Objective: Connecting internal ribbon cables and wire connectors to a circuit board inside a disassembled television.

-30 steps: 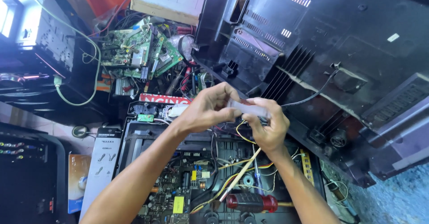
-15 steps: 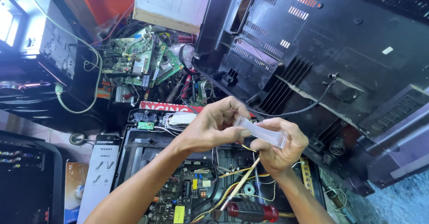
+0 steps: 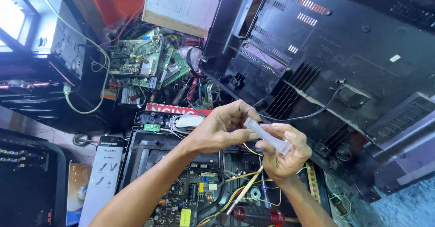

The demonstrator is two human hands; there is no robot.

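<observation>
Far left: grey metal chassis (image 3: 56, 41) with a pale green cable (image 3: 86, 105) looping down from it.
Lower left: white blister pack (image 3: 103, 175) lying flat beside the open black case (image 3: 145, 150).
Upper middle: pile of green circuit boards (image 3: 147, 62), below an orange crate (image 3: 118, 3) and a pale board panel (image 3: 183, 5).
Left hand (image 3: 217, 129): raised over the open case, thumb and fingertips pinched on the near end of the clear plastic tube (image 3: 267, 136).
Clear plastic tube: held in the air between both hands, tilted down toward the right, above the exposed circuit board (image 3: 190, 200).
Right hand (image 3: 285, 152): just beside the left, fingers curled around the tube's lower end, thumb on top.
Bottom middle: red-handled screwdriver (image 3: 258, 215) lying across the board, among yellow wires (image 3: 235, 193).
Right: large black television back cover (image 3: 353, 64), slanted, with a thin black cord (image 3: 312, 114) trailing across it.
</observation>
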